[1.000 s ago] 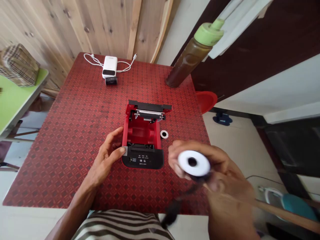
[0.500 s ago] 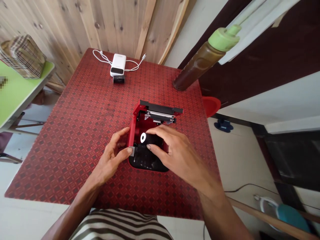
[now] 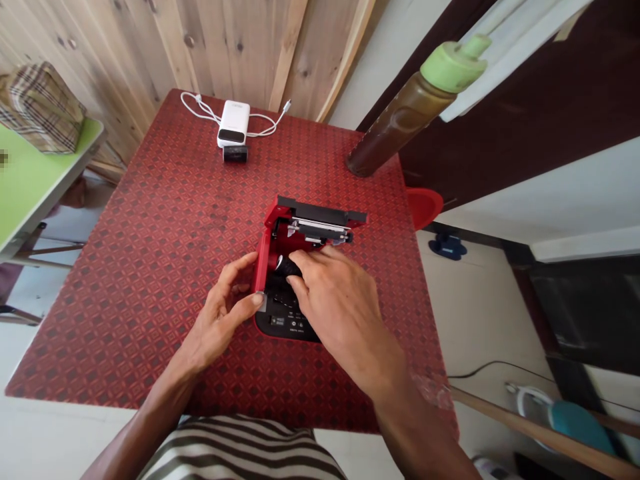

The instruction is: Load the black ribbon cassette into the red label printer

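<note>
A small red and black printer [image 3: 261, 263] stands on the table with its lid [image 3: 320, 213] raised. My left hand [image 3: 220, 313] grips its left side, the thumb on the front corner and the fingers along the outer wall. In my right hand [image 3: 335, 300] is a black roll [image 3: 287, 265] with a white core, held between thumb and fingers inside the printer's open bay. The hand covers the roll's right end and much of the bay. White markings show on the black front panel [image 3: 290, 323].
Toward the back of the patterned red table [image 3: 150, 267] lie a white power bank [image 3: 234, 121] with a cable and a small black cylinder [image 3: 235, 154]. A brown bottle with a green cap [image 3: 410, 110] stands at the back right. Left is a green table [image 3: 30, 180] with a checked bag [image 3: 47, 107].
My right hand has lowered the roll deeper into the printer's bay and moved slightly left. More of the front panel's markings now show. My left hand stays on the printer's side.
</note>
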Tool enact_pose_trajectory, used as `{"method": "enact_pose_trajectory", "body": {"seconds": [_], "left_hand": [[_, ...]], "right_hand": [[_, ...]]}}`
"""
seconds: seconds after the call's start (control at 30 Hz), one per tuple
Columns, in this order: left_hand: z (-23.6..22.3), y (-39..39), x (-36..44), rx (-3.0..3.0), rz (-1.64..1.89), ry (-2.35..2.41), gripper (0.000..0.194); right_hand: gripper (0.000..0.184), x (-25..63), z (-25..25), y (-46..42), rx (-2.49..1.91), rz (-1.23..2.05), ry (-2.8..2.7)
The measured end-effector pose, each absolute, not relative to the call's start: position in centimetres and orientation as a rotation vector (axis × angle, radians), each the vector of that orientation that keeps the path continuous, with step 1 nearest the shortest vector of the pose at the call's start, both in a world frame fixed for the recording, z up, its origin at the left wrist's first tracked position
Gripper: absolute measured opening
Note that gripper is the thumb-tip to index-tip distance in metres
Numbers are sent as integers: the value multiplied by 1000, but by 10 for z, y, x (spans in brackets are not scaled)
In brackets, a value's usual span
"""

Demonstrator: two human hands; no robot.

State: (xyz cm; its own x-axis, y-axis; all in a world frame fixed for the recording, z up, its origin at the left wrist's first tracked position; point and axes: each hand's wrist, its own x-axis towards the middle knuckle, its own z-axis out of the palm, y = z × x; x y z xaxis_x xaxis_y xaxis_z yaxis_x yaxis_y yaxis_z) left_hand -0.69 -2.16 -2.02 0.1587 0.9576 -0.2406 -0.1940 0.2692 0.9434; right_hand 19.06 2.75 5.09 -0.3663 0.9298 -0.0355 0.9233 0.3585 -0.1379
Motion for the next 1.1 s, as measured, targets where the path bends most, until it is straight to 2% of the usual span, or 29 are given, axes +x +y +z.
{"method": "enact_pose_trajectory", "body": {"seconds": [0.43, 0.7, 0.8, 0.9, 1.1], "left_hand": [[-22, -22, -7, 928, 1025, 1068, 65], [-21, -22, -8, 902, 1009, 1070, 67], [-21, -22, -8, 899, 1015, 1059, 67], [-22, -22, -8, 894, 1031, 1054, 66], [-17, -20, -12, 918, 1029, 1095, 57]], "right_hand": [[26, 185, 33, 55, -1684, 175, -2701], [41, 207, 47, 28, -1506, 538, -2440], [29, 226, 54, 12, -1306, 666, -2349], [20, 236, 54, 3, -1239, 640, -2322], [23, 234, 42, 2, -1133, 515, -2275]]}}
